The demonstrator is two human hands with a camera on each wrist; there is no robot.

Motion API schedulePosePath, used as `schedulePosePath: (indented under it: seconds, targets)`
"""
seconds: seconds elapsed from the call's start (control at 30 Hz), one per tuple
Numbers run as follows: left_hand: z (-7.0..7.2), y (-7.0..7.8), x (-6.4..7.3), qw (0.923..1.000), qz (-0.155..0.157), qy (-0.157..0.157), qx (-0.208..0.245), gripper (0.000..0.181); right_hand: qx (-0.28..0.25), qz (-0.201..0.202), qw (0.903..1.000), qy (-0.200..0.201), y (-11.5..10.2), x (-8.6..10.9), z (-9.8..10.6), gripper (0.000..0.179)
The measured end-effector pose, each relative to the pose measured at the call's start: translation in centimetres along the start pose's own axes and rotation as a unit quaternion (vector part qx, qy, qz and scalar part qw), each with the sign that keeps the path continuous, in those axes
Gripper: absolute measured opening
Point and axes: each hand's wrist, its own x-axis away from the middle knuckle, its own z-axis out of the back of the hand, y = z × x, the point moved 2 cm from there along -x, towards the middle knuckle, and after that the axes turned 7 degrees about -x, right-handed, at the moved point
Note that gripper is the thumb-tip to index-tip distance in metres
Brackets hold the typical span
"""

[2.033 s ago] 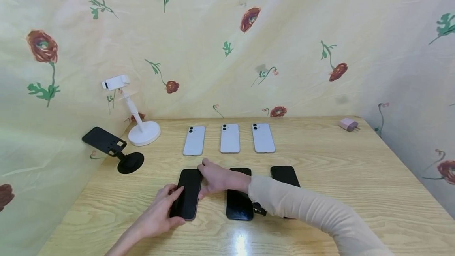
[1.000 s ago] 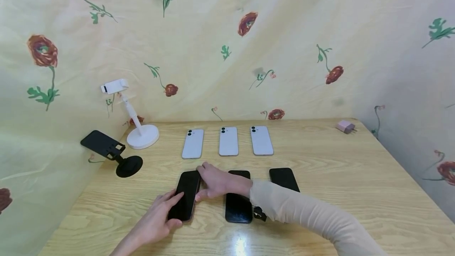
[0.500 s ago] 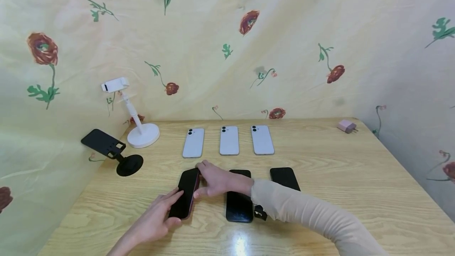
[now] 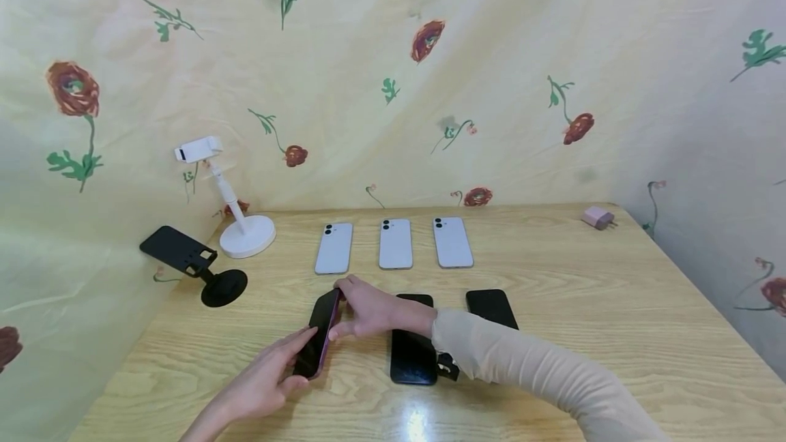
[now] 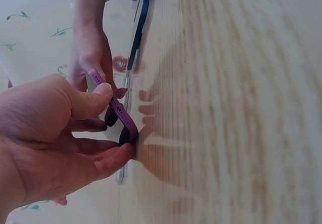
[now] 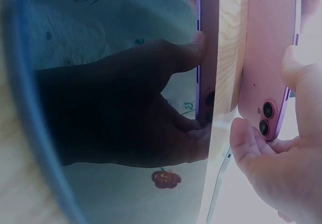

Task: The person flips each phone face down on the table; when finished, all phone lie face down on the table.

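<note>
A phone with a black screen [image 4: 324, 314] and a pink back with two lenses [image 6: 256, 38] is tilted up on its left long edge. My left hand [image 4: 260, 382] pinches its near end, thumb on the purple rim and fingers at the lower side, as the left wrist view shows. At the far end my right hand [image 4: 371, 309] grips it, with the thumb on the right edge and the fingers round the camera corner. Right of it lie a second black-screened phone [image 4: 414, 361], partly under my right forearm, and a third [image 4: 491, 305], partly covered by the sleeve.
Behind, three white phones [image 4: 334, 248] lie face down in a row. A white phone stand [image 4: 248, 237] and a black one [image 4: 224, 288] stand at the left. A pink plug charger [image 4: 597, 217] is at the back right. A black slotted piece [image 4: 448, 367] shows beneath my right sleeve.
The phone between my hands lay flat earlier. Its right edge has since risen, showing the purple rim, and both hands have kept hold of it. The other phones have stayed put.
</note>
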Motion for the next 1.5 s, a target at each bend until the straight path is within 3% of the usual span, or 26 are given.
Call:
schedulePosePath:
  seconds: [0.4,0.63,0.8,0.93,1.13,1.3,1.5]
  targets:
    - [0.3,-0.8,0.1,0.996,-0.061,-0.006,0.065,0.073,-0.06,0.019,0.9974,0.035,-0.7,-0.7,0.0,0.073]
    - [0.7,-1.2,0.4,0.9928,-0.057,-0.021,0.104,0.074,-0.083,0.007,0.9956,0.042,-1.4,-1.1,-0.1,0.082]
    - [0.9,-1.5,0.5,0.9853,-0.041,-0.04,0.161,0.074,-0.096,0.018,0.9939,0.05,-1.7,-1.4,-0.3,0.072]
    - [1.1,-1.8,0.6,0.9827,-0.019,-0.045,0.178,0.077,-0.106,0.013,0.9926,0.058,-1.9,-1.6,-0.6,0.069]
    - [1.4,-2.1,0.6,0.9809,-0.006,-0.037,0.191,0.086,-0.123,-0.009,0.9903,0.064,-2.2,-2.0,-1.2,0.08]
    - [1.5,-2.1,0.7,0.9739,-0.006,-0.032,0.224,0.085,-0.14,-0.014,0.9881,0.062,-2.5,-2.2,-1.5,0.088]
    - [1.9,-1.9,0.7,0.9706,-0.001,-0.028,0.239,0.084,-0.148,0.01,0.9871,0.059,-3.0,-2.3,-1.6,0.075]
